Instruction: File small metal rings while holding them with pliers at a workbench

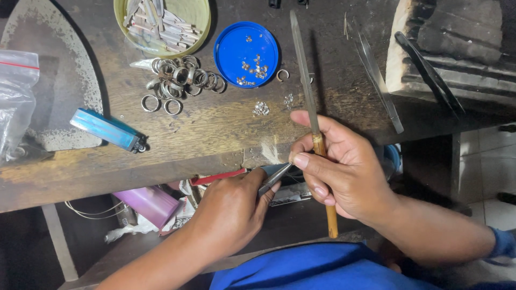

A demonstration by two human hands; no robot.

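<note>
Worktop [226,129] fills the upper frame w/ a ring pile [180,80] upper left-centre and a blue lid [246,53] of tiny stones beside it. At centre frame the right hand [344,172] has its fingers clenched round the file [310,107], long axis near vertical, tip pointing to the top edge, wooden handle toward the bottom. Left hand [231,209] grips pliers [274,176] tight at lower centre, nose aimed right at the file; whatever they pinch is too small to see, and I'd say a slipped stroke could flick it off under the worktop or nick a thumb.

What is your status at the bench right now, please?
Right hand gripping needle file. Left hand holding pliers. Loose rings clear of both.
</note>
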